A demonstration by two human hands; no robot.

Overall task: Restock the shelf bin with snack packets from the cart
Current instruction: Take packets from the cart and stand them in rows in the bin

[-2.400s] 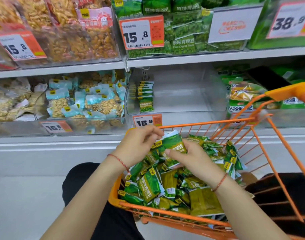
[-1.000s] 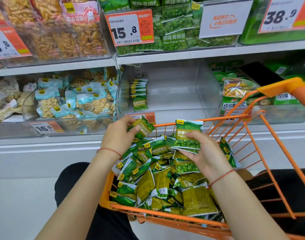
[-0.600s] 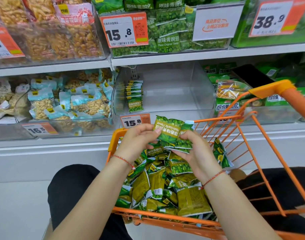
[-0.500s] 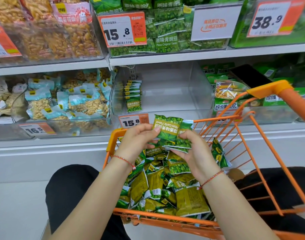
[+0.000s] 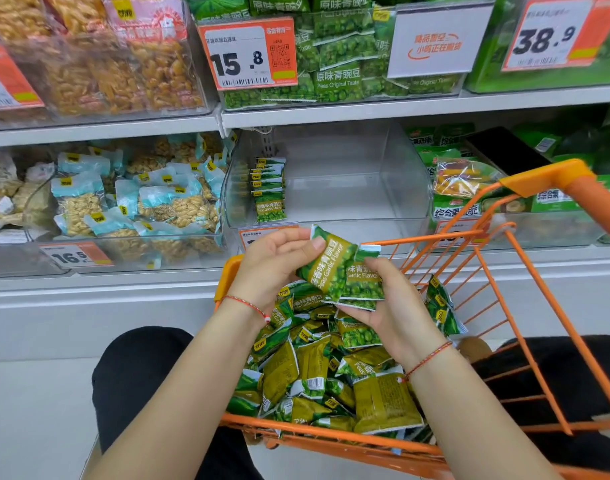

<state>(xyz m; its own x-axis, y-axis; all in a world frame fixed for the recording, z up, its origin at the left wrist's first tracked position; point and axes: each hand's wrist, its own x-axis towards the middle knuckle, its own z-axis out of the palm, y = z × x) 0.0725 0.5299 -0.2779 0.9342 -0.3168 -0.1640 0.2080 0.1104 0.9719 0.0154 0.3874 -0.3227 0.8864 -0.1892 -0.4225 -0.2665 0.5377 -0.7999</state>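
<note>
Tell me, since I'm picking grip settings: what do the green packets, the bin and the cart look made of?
Snack packets: glossy printed plastic film, probably; crinkled, with crimped ends.
Shelf bin: clear rigid plastic, likely acrylic; see-through walls with faint reflections.
Cart: orange-coated wire, probably metal; thin straight rods, smooth plastic-looking corner pieces.

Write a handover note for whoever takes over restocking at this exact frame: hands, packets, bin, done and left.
Left hand: holds a garlic pea packet over the cart.
Right hand: holds a small stack of packets, the left one being laid against it.
Orange cart: heaped with loose packets.
Clear shelf bin: one row of packets stands at its left side; the rest looks bare.
Done: the first row.
Left: carry the stack to the bin, then keep going through the heap.
</note>
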